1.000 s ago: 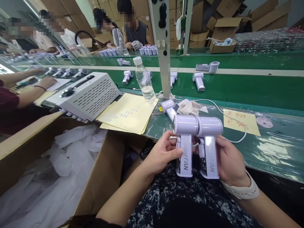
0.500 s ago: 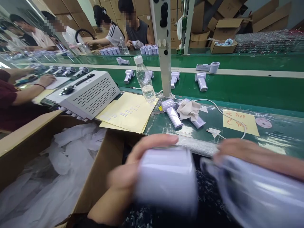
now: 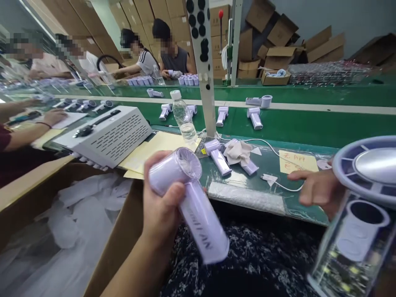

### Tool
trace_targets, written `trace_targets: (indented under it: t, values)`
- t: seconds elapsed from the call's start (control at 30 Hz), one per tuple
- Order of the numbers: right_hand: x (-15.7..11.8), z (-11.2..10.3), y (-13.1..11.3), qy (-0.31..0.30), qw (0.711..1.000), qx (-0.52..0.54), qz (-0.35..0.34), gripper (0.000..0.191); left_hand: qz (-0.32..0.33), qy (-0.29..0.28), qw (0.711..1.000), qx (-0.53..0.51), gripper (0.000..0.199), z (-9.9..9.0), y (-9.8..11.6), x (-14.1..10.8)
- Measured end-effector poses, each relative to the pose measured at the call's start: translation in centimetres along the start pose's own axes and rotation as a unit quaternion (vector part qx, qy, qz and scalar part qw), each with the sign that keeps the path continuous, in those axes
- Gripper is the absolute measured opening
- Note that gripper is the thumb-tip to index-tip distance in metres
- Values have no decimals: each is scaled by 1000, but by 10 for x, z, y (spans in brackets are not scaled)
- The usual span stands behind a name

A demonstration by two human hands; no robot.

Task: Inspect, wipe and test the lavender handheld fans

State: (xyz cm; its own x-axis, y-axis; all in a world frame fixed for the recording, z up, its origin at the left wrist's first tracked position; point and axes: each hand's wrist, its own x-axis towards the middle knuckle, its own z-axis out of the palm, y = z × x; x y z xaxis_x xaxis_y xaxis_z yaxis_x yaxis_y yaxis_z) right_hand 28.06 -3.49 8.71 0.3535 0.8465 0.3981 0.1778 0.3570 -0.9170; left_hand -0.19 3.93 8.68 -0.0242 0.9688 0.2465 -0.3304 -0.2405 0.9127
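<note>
Lilac fan (image 3: 197, 206): my left hand (image 3: 163, 202) is grasping its barrel; the lettered handle is pointing to 5 o'clock.
See-through handle fan (image 3: 359, 231): at 4 o'clock, my right hand (image 3: 321, 192) is apparently gripping it, partly hidden.
Pair: no longer standing side by side; I am parting them, seemingly handling each separately.
Ring grille (image 3: 374, 165): now facing me.
Bench (image 3: 269, 166): cloth (image 3: 239, 152) is lying at 2 o'clock.

Left forearm (image 3: 137, 262) is slanting up from bottom edge; left hand (image 3: 161, 204) is gripping, thumb (image 3: 174, 194) lying across front, other fingers wrapping around behind. Right hand (image 3: 321, 189) is sitting out at right, partly hidden, slightly blurred, fingertips pointing left, uppermost digit (image 3: 298, 175) extending furthest.
</note>
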Motion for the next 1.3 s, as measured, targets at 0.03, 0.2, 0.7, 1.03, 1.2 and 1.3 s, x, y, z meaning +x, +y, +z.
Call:
trace_targets:
  t: [0.03,0.2,0.7,1.03,1.2,1.3]
  values:
    - [-1,0,-1,14,999,28,-13,42,22,5,1000,22,53,0,1,-1]
    - [-13,18,8,-71,991,90,66,68,-23,-38,997,67,49,-2,-12,-5]
    - [-54,44,5,-161,961,48,218,74,-57,-91,989,103,54,11,-14,-22]
    - [13,36,58,-314,819,-475,-68,68,-111,-112,977,143,52,5,-25,-19]
    - [42,66,59,-388,730,-541,-154,73,-122,-86,972,183,65,-3,-28,-17]
    - [65,77,47,-367,777,-490,-144,82,-146,-71,967,199,70,-17,-30,-18]
